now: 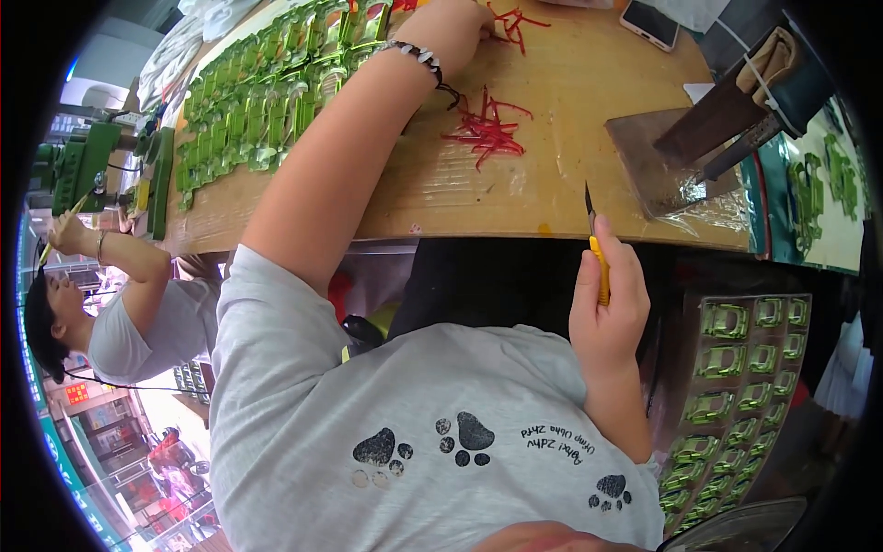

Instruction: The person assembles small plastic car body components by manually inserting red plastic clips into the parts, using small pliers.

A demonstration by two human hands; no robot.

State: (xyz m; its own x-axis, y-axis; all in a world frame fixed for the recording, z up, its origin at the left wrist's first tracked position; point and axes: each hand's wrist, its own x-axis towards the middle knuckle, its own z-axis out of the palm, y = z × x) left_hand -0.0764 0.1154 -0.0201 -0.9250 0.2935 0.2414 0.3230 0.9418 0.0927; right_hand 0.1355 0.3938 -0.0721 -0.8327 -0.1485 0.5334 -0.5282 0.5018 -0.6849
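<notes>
Far out across the wooden table (566,110), my left hand (460,23) reaches to the top edge of the head view, which cuts part of it off. Its fingers curl downward beside a few thin red strips (517,26); what they hold, if anything, is hidden. A beaded bracelet circles that wrist. My right hand (607,308), at the near table edge, is closed around a yellow-handled craft knife (602,267) with its dark blade pointing up and away. Between the hands lies a loose pile of red strips (487,131). Rows of shiny green plastic parts (248,115) stand left of my forearm.
A phone (649,23) lies at the far right. Nearer stands a holder (681,170) with upright brown and dark tools. A tray of green parts (736,368) sits low on the right. On the left, another person (138,313) sits by a green machine (87,166).
</notes>
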